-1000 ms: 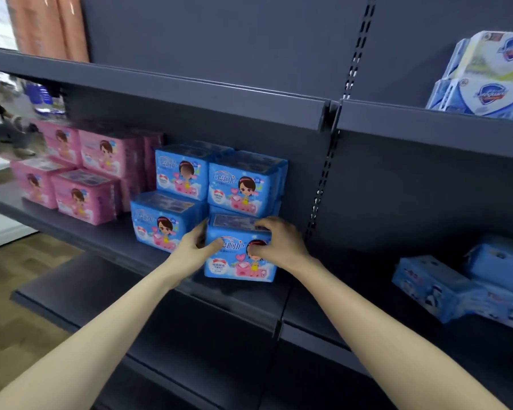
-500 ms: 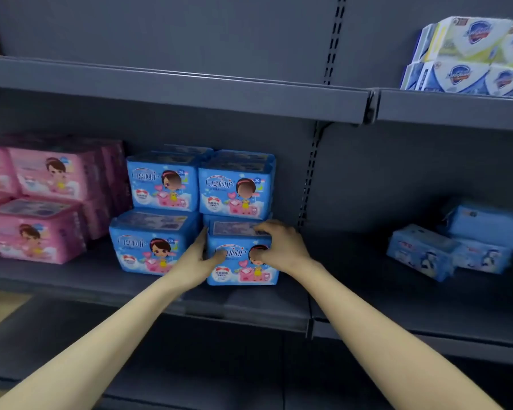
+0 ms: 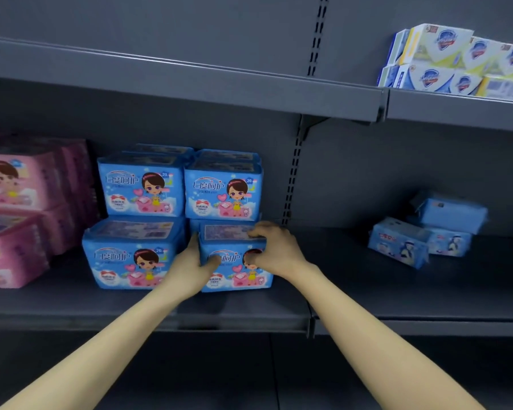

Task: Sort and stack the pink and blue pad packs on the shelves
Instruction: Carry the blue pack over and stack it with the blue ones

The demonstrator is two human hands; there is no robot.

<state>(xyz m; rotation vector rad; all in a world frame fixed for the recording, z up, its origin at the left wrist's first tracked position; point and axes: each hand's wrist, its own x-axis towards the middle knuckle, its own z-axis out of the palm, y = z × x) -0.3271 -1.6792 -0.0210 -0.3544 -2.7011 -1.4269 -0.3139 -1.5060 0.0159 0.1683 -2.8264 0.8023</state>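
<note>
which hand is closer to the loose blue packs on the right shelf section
Right. The right hand grips the front blue pack on its right side, toward the loose blue packs; the left hand holds its left side, farther away.

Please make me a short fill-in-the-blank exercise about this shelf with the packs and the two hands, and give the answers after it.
1. The left hand and the right hand grip one pack whose colour is ____.
2. The pink packs stand to the ____ of the blue stack.
3. The soap boxes sit on the shelf ____ the loose blue packs.
Answers: blue; left; above.
</note>
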